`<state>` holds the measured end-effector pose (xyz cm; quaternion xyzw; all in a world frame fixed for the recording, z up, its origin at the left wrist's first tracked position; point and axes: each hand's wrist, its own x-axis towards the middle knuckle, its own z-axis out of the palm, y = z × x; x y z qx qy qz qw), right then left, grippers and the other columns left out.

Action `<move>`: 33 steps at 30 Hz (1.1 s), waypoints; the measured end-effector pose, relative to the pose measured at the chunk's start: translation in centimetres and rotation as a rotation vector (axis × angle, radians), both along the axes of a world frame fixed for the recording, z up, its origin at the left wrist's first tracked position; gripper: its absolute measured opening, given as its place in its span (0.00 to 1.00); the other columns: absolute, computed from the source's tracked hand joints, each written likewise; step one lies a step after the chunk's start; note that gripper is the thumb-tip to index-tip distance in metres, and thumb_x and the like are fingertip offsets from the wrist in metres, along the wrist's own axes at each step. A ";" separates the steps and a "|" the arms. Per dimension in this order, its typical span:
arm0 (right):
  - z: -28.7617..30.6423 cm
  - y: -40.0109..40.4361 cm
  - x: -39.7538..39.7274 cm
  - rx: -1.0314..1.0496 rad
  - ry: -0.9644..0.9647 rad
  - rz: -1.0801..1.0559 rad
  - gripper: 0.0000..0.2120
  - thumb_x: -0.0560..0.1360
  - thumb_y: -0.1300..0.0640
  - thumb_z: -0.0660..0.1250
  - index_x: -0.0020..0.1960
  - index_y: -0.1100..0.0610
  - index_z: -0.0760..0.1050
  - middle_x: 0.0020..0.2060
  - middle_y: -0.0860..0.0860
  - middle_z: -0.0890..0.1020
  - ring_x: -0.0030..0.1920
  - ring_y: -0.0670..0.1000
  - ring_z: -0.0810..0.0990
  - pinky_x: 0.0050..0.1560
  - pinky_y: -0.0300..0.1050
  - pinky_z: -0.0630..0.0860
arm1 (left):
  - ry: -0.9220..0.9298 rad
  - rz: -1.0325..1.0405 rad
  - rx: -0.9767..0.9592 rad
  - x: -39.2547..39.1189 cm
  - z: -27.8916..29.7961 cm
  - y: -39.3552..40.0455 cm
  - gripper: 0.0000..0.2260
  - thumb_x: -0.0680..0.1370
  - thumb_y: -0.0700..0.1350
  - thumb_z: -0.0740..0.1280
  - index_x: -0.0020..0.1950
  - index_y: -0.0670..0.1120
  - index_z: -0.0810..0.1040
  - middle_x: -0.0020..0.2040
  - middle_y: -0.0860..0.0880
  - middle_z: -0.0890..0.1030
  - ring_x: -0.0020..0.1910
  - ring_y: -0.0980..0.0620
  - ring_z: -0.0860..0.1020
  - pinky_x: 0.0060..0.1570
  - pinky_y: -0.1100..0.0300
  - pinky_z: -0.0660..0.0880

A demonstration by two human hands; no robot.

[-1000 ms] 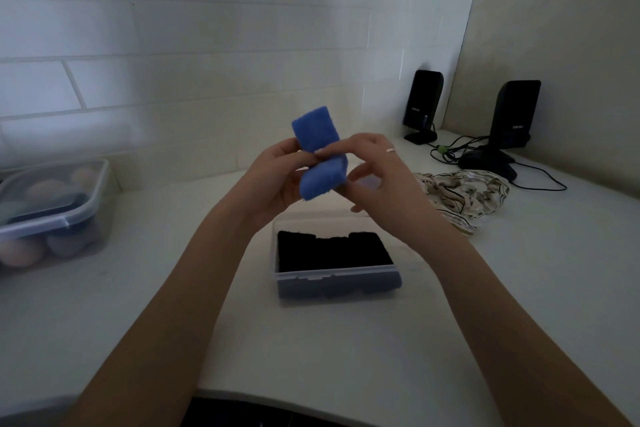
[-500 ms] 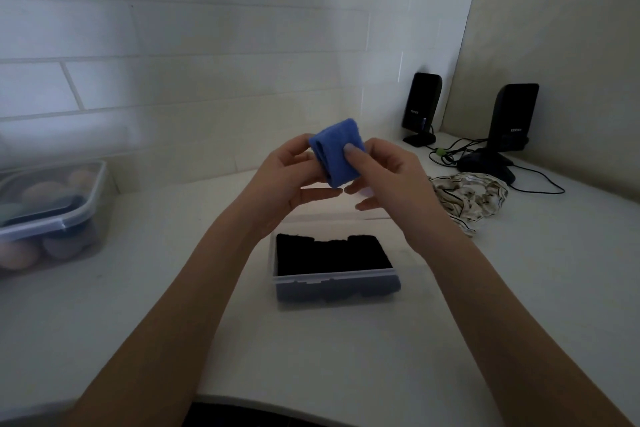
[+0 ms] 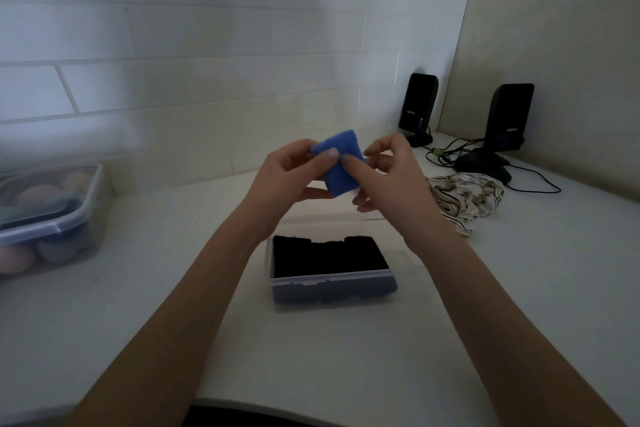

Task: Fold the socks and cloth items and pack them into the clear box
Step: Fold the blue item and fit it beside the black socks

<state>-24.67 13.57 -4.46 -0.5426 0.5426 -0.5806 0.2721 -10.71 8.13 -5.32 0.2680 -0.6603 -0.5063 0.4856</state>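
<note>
A folded blue sock (image 3: 343,166) is held in the air above the counter. My left hand (image 3: 287,173) pinches its left edge with thumb on top. My right hand (image 3: 388,177) pinches its right side, index finger lying across the front. Below them stands the clear box (image 3: 332,288), open, with black folded cloth (image 3: 329,255) filling it. A cream patterned cloth (image 3: 464,198) lies crumpled on the counter to the right.
A lidded clear container (image 3: 52,215) with rounded items stands at the left by the wall. Two black speakers (image 3: 417,107) (image 3: 509,118), a black mouse (image 3: 485,166) and cables sit at the back right corner. The white counter's front edge (image 3: 311,409) curves near me.
The blue sock went from a long strip to a compact folded square. Both hands stayed above the box, shifting slightly on the sock.
</note>
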 end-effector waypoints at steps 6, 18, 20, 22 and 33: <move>0.3 0.3 0.1 0.067 0.058 0.089 0.15 0.77 0.46 0.62 0.59 0.53 0.71 0.39 0.51 0.82 0.31 0.47 0.79 0.31 0.39 0.79 | -0.056 -0.027 -0.008 0.1 0.0 0.0 0.07 0.78 0.43 0.63 0.51 0.46 0.80 0.45 0.44 0.83 0.44 0.50 0.82 0.37 0.61 0.79; 0.4 0.2 -1.8 0.103 0.173 0.141 0.11 0.75 0.51 0.66 0.50 0.58 0.80 0.45 0.56 0.83 0.43 0.48 0.80 0.45 0.42 0.76 | -0.245 -0.024 -0.120 0.0 -0.2 0.3 0.06 0.77 0.41 0.65 0.43 0.43 0.81 0.31 0.50 0.80 0.31 0.54 0.79 0.33 0.62 0.77; 0.8 0.6 -2.4 0.139 0.256 0.174 0.10 0.76 0.51 0.66 0.54 0.54 0.80 0.48 0.54 0.84 0.47 0.49 0.82 0.47 0.41 0.78 | -0.292 -0.013 -0.123 0.0 -0.2 0.4 0.08 0.77 0.44 0.65 0.41 0.43 0.81 0.27 0.51 0.80 0.28 0.54 0.79 0.32 0.62 0.77; 1.1 1.2 -3.4 0.154 0.286 0.156 0.10 0.76 0.52 0.66 0.55 0.54 0.80 0.48 0.56 0.84 0.46 0.49 0.82 0.45 0.38 0.78 | -0.335 0.002 -0.129 -0.1 -0.2 0.7 0.12 0.77 0.47 0.65 0.39 0.41 0.82 0.26 0.51 0.79 0.27 0.54 0.79 0.31 0.62 0.77; -0.9 5.0 -5.3 0.234 0.568 -0.020 0.03 0.74 0.53 0.68 0.45 0.48 0.73 0.35 0.50 0.84 0.40 0.48 0.82 0.44 0.46 0.77 | -0.496 -0.134 -0.314 -0.4 0.0 2.1 0.08 0.68 0.53 0.73 0.39 0.49 0.86 0.35 0.49 0.85 0.37 0.48 0.81 0.39 0.58 0.76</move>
